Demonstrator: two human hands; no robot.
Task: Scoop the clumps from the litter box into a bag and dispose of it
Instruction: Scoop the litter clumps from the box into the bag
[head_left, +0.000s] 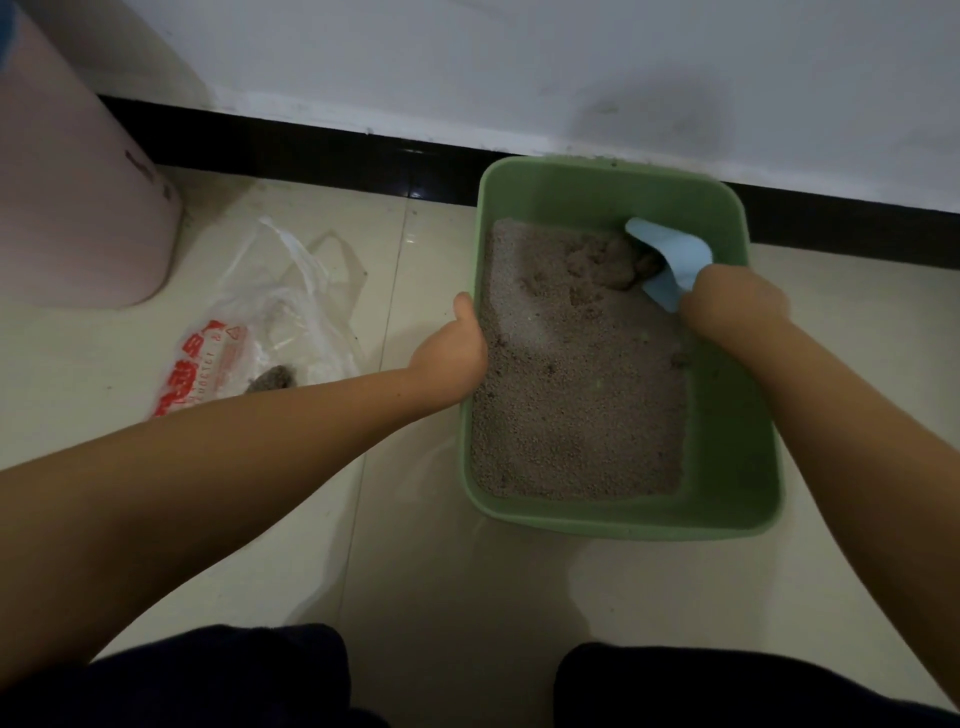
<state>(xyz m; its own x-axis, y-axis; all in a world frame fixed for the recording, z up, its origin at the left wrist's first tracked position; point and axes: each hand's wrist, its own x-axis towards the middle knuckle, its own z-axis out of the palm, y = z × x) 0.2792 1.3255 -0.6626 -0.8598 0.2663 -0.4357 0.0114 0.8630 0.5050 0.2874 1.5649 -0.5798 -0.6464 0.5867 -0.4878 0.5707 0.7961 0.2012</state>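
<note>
A green litter box (727, 467) filled with grey-brown litter (576, 395) stands on the floor by the wall. My left hand (454, 348) grips its left rim. My right hand (727, 306) holds a light blue scoop (670, 257), whose blade digs into the far right corner of the litter, where a dark clump (647, 266) lies. To the left on the floor lies a clear plastic bag (270, 322) with red print, with a grey clump (272, 378) inside.
A pink bin (78, 197) stands at the far left against the white wall with a black skirting (311, 150). Cream floor tiles surround the box. My dark-clothed knees (208, 680) are at the bottom edge.
</note>
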